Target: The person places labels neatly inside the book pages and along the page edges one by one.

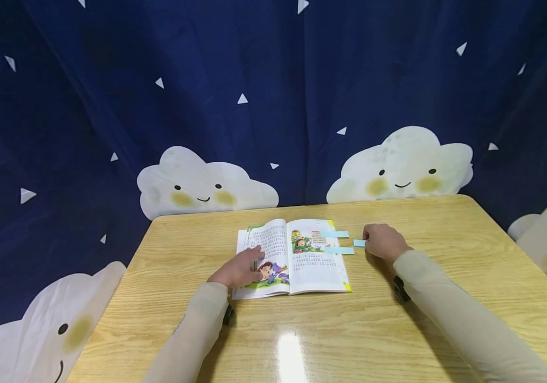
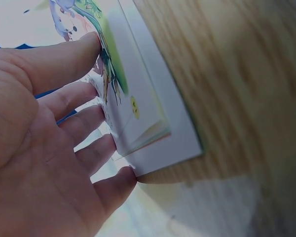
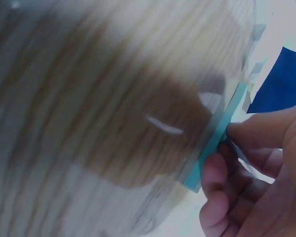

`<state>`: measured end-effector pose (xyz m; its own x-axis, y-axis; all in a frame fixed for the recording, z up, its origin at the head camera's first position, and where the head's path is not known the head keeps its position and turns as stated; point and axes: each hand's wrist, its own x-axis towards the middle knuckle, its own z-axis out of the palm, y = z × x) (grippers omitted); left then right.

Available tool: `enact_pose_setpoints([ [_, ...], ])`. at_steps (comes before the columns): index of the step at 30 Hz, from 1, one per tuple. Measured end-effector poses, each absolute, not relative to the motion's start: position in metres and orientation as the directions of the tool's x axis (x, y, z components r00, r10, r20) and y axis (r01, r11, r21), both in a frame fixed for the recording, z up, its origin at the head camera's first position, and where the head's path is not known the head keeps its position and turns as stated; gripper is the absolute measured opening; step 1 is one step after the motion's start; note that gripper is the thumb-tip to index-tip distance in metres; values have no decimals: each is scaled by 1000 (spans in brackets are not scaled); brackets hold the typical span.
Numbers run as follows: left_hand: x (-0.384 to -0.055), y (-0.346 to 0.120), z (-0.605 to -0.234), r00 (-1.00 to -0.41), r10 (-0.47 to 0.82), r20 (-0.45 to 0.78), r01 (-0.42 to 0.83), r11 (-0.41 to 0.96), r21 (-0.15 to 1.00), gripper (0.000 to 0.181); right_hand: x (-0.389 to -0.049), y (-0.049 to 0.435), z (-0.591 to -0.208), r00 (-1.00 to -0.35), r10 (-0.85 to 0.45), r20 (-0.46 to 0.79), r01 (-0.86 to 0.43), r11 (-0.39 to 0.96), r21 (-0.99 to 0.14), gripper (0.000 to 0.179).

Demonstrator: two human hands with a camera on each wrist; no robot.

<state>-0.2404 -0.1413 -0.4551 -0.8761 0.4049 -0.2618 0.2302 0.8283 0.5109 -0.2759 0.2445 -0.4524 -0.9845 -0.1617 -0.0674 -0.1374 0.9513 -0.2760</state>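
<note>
An open picture book [image 1: 318,276] lies on the wooden table, with printed text and coloured drawings on both pages. My left hand [image 1: 240,268] rests on the left page, fingers spread and thumb near the lower drawing; in the left wrist view the fingers [image 2: 84,121] lie fairly straight over the paper. Two light blue sticky notes [image 1: 339,250] lie across the right page and stick out past its outer edge. To the right of the book, my right hand [image 1: 383,240] pinches another light blue sticky note [image 3: 214,140] between thumb and fingers, just above the table.
The pale wooden table [image 1: 302,330] reaches out around the book on all sides. Behind it hangs a dark blue curtain [image 1: 206,69] with white triangles and smiling clouds. Bright light reflects off the table's near part.
</note>
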Motion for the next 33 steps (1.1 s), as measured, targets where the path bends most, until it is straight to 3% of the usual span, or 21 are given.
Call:
enact_pose_setpoints([
  [14,-241,-139,-455,-883,386,-268,222,845,486,56,-277,240,-447,-982,-124,-144,-71,943,-326,22],
  [22,-241,-140,-458,-880,390,-269,220,839,498,57,-276,240,-446,-981,-89,-174,-13,919,-394,18],
  [27,-241,-140,-459,-883,391,-258,226,839,494,58,-278,242,-448,-983,-65,-170,16,902,-432,29],
  [33,-241,-140,-459,-887,387,-252,225,839,496,58,-281,243,-445,-986,-34,-160,39,902,-431,19],
])
